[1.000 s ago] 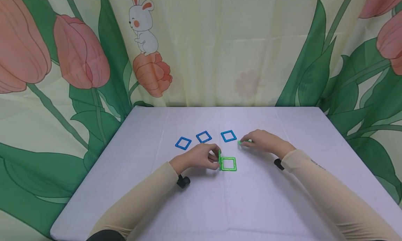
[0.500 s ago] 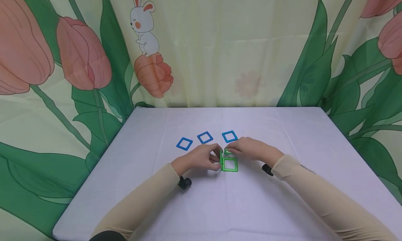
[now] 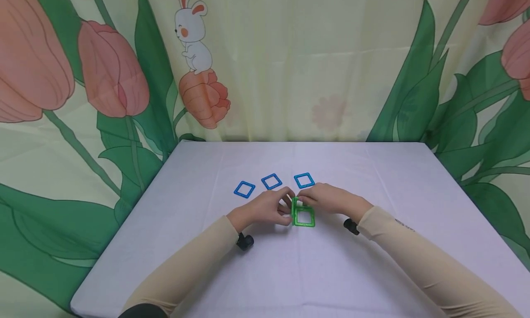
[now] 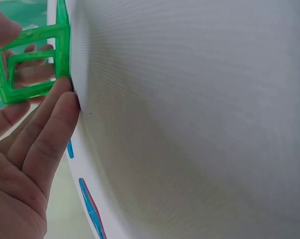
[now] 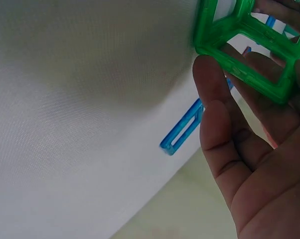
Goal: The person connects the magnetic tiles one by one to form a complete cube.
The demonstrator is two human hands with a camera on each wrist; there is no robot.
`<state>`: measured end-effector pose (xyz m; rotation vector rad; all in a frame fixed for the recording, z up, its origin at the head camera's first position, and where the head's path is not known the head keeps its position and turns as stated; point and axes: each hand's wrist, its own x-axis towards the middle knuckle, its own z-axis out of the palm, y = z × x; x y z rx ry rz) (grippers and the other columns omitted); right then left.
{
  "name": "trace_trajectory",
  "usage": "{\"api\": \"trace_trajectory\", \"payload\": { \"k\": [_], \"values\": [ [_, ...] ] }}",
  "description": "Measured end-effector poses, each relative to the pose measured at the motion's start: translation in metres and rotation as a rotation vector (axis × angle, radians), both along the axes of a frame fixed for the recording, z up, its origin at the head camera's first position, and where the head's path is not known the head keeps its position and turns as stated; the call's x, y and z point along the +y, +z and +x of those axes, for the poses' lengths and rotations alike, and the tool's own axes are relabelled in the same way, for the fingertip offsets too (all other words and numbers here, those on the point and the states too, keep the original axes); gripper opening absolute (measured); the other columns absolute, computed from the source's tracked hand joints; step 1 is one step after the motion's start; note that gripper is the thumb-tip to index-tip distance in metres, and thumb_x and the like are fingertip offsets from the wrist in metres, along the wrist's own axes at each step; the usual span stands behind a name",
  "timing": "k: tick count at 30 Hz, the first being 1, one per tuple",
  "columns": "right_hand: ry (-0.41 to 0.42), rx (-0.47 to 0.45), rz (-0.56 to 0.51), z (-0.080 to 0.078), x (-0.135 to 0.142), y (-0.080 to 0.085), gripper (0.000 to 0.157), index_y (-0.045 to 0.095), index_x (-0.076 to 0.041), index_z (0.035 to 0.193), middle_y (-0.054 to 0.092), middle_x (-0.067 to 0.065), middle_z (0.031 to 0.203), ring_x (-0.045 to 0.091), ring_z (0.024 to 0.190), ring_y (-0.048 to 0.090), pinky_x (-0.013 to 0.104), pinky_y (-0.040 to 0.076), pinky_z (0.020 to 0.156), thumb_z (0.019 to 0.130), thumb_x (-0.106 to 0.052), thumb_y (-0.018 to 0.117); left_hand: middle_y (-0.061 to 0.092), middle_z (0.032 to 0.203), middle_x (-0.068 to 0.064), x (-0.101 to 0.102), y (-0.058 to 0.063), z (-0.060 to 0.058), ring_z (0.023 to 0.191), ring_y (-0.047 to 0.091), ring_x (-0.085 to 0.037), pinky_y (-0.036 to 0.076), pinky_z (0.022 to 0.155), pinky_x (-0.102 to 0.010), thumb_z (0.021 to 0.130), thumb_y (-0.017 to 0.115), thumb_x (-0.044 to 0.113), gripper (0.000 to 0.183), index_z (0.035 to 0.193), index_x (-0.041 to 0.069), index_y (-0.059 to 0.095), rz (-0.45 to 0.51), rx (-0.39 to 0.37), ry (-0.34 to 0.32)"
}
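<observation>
Three green square frames of a magnetic tile set meet in a corner in front of me. One tile [image 3: 305, 225] lies flat on the table. At its left edge a second tile [image 3: 294, 213] stands upright, and my left hand [image 3: 265, 208] grips it between thumb and fingers. My right hand [image 3: 331, 199] pinches a third green tile [image 5: 249, 74], upright along the flat one's far edge. In the right wrist view its lower edge sits by my fingertips. The left wrist view shows the green frames [image 4: 63, 52] joined, with fingers behind their openings.
Beyond my hands lie three blue square tiles: one at the left [image 3: 241, 195], one in the middle [image 3: 275, 186] and one [image 3: 296, 182] close to my right hand. A white cloth covers the table [image 3: 232, 281]; a printed curtain [image 3: 281, 78] hangs behind it.
My right hand has moved left and nearer with the third green tile, bringing it up against the other two. The left hand has kept its grip on the upright tile.
</observation>
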<state>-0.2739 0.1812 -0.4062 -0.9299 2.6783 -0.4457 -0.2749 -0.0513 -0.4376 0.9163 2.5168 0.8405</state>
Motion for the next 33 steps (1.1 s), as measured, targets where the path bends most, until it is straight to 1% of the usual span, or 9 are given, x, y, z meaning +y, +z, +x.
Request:
{"api": "trace_trajectory", "payload": {
  "k": [8,13,20,23,26,27,29,33],
  "values": [
    [0.008,-0.001,-0.003,-0.003,0.003,-0.003,0.033,0.071,-0.013,0.127,0.073,-0.003,0.110,0.013,0.098,0.064,0.046,0.053,0.099,0.111,-0.028,0.047,0.070,0.120,0.003,0.000,-0.001,-0.002,0.099,0.072,0.000,0.057,0.089,-0.020,0.086,0.081,0.030,0.056,0.133,0.023,0.051,0.007,-0.004,-0.007],
    [0.003,-0.015,0.003,-0.005,0.004,-0.002,0.032,0.070,-0.012,0.127,0.071,-0.004,0.106,0.013,0.095,0.062,0.045,0.054,0.097,0.111,-0.027,0.047,0.070,0.119,0.004,0.000,-0.002,-0.003,0.098,0.072,0.000,0.057,0.089,-0.020,0.086,0.080,0.030,0.058,0.136,0.023,0.051,0.010,0.011,-0.011],
    [-0.009,-0.062,0.003,-0.007,0.004,-0.001,0.033,0.070,-0.012,0.127,0.072,-0.002,0.106,0.013,0.094,0.062,0.044,0.054,0.096,0.111,-0.029,0.046,0.071,0.118,0.004,0.001,-0.002,-0.003,0.096,0.072,0.001,0.057,0.088,-0.020,0.085,0.081,0.030,0.061,0.138,0.023,0.051,0.001,0.032,-0.013],
    [-0.034,-0.099,-0.027,-0.013,0.007,0.002,0.036,0.068,-0.010,0.129,0.074,0.002,0.111,0.014,0.091,0.066,0.045,0.054,0.095,0.112,-0.028,0.042,0.071,0.118,0.004,0.001,-0.003,-0.004,0.096,0.072,0.001,0.056,0.088,-0.019,0.085,0.081,0.029,0.060,0.137,0.022,0.052,0.008,0.024,-0.015],
    [-0.091,-0.119,-0.057,-0.020,0.013,0.004,0.039,0.065,-0.006,0.133,0.075,0.007,0.115,0.019,0.090,0.069,0.047,0.055,0.095,0.113,-0.027,0.038,0.071,0.117,0.004,0.002,-0.005,-0.005,0.097,0.072,0.001,0.056,0.088,-0.019,0.085,0.081,0.029,0.060,0.137,0.022,0.052,0.016,0.008,-0.015],
    [-0.112,-0.110,-0.058,-0.023,0.015,0.004,0.040,0.063,-0.005,0.135,0.075,0.008,0.116,0.020,0.092,0.070,0.048,0.055,0.096,0.113,-0.027,0.039,0.071,0.117,0.004,0.002,-0.005,-0.006,0.097,0.072,0.001,0.056,0.088,-0.019,0.085,0.081,0.029,0.060,0.137,0.022,0.052,0.017,0.005,-0.015],
    [-0.136,-0.056,-0.033,-0.030,0.019,0.003,0.038,0.062,-0.005,0.137,0.074,0.010,0.119,0.023,0.100,0.069,0.049,0.054,0.099,0.112,-0.025,0.041,0.071,0.117,0.005,0.001,-0.005,-0.006,0.097,0.072,0.001,0.056,0.088,-0.019,0.085,0.081,0.031,0.060,0.136,0.022,0.052,0.017,0.002,-0.014],
    [-0.137,0.089,0.063,-0.040,0.026,0.000,0.035,0.062,-0.010,0.141,0.069,0.011,0.118,0.026,0.105,0.066,0.050,0.054,0.100,0.109,-0.019,0.051,0.071,0.116,0.006,0.001,-0.005,-0.006,0.096,0.072,0.001,0.056,0.088,-0.020,0.085,0.081,0.031,0.059,0.136,0.021,0.053,0.018,0.006,-0.015]
  ]
}}
